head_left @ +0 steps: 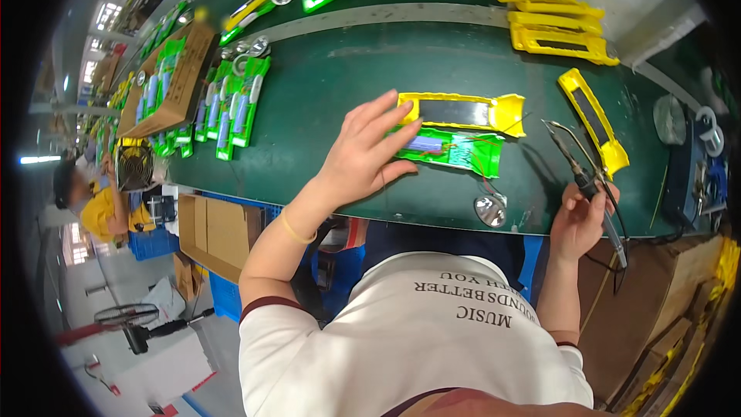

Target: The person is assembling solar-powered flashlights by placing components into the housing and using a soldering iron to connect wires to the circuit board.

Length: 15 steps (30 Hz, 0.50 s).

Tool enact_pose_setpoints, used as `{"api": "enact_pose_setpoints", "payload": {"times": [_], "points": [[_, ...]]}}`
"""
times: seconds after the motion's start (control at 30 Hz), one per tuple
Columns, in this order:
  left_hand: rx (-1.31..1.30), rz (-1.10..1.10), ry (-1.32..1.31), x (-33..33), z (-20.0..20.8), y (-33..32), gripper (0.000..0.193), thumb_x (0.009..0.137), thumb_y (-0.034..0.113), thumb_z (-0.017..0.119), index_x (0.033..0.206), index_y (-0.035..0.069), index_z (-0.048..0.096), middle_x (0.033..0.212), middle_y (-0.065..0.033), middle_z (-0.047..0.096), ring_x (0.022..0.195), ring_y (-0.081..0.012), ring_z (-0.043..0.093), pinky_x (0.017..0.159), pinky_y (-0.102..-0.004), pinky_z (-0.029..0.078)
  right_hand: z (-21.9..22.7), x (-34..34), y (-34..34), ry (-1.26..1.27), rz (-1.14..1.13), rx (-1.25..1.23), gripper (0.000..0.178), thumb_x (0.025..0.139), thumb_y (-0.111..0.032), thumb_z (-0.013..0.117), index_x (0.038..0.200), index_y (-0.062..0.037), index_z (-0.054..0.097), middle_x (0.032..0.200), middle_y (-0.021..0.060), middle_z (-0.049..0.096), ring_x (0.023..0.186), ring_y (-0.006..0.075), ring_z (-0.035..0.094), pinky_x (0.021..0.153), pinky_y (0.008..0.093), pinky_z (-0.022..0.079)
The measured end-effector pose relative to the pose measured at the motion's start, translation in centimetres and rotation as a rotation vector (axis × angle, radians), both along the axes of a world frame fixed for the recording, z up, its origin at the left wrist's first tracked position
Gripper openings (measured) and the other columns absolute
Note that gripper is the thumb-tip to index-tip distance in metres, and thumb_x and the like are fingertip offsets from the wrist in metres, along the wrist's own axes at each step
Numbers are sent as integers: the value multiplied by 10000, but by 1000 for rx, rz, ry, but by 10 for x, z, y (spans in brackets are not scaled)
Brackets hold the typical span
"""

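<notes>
My left hand [363, 150] lies with its fingers stretched out over the left ends of two casing halves. One is a yellow flashlight-like shell [505, 114] with a dark panel. Just nearer to me is a green half [485, 156] with a blue-purple battery cell [424, 144] and thin wires in it. Wires run from it to a round silver reflector [490, 211] by the table's near edge. To the right, my right hand [580, 220] is closed around the handle of a soldering iron [615, 241]. Its tip points away from me, near the yellow shell's right end.
Another yellow shell [594, 123] lies right of the iron, with several stacked [559, 45] at the far right. Green halves with cells [231, 108] and a cardboard box [174, 93] stand at left. A solder spool [708, 139] is at far right. A co-worker [96, 212] sits at left.
</notes>
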<state>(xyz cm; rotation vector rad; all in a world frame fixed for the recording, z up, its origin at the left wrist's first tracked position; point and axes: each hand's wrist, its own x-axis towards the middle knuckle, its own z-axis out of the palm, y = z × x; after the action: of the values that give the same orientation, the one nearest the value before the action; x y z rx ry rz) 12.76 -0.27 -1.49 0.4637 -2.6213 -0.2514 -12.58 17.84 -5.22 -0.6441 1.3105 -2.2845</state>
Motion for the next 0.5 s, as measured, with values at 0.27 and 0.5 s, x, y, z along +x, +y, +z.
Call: {"api": "enact_pose_setpoints", "payload": {"times": [0.27, 0.5], "points": [[146, -103, 300, -46, -8, 25, 224, 648, 50, 714, 859, 102, 659, 825, -28, 647, 644, -200, 551, 566, -289, 449, 1, 15, -5, 4, 242, -13, 307, 822, -212, 622, 950, -57, 390, 810, 46, 451, 571, 104, 450, 485, 217, 384], [229, -64, 160, -50, -1, 20, 134, 656, 57, 708, 769, 95, 647, 750, -42, 559, 632, -196, 535, 532, -290, 443, 1, 25, -4, 99, 286, 164, 295, 806, -158, 633, 912, -76, 371, 811, 55, 460, 542, 81, 417, 465, 202, 385]]}}
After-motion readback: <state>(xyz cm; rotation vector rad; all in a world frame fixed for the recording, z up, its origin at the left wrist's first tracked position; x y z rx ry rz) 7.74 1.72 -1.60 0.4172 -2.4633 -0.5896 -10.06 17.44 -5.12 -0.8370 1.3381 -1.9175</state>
